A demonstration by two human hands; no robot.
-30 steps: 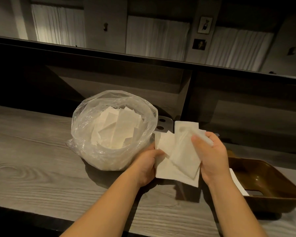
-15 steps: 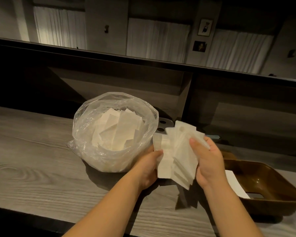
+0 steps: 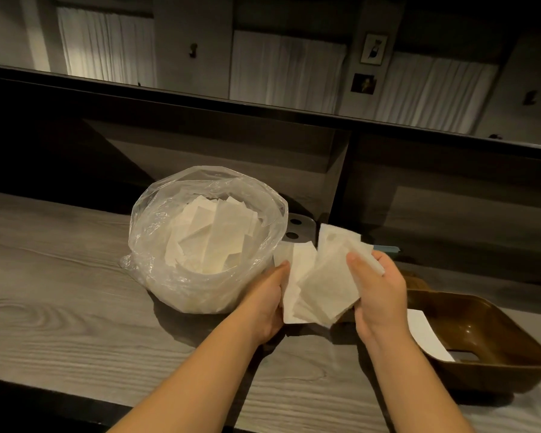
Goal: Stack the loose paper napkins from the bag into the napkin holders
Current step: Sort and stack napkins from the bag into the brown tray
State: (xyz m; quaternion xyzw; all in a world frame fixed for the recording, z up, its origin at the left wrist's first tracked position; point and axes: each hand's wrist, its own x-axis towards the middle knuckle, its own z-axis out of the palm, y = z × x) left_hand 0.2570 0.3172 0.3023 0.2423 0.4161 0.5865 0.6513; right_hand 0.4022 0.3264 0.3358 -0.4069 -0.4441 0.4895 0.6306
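A clear plastic bag (image 3: 156, 270) stands open on the wooden counter, with several loose white napkins (image 3: 213, 235) inside. Just right of it, both hands hold a fanned bunch of white napkins (image 3: 322, 282) above the counter. My left hand (image 3: 269, 295) grips the bunch's left edge. My right hand (image 3: 378, 289) grips the right side, thumb on the front. A brown napkin holder (image 3: 497, 335) sits at the right, with one white napkin (image 3: 428, 335) lying in it.
The grey wooden counter (image 3: 75, 307) runs left to right, its dark front edge near me. A dark raised ledge and partition stand behind. A small grey plate with two holes (image 3: 297, 229) shows behind the bag.
The bunch of napkins has been shuffled between my hands: it narrowed half a second ago and now fans out wider again. The bag and holder have not moved.
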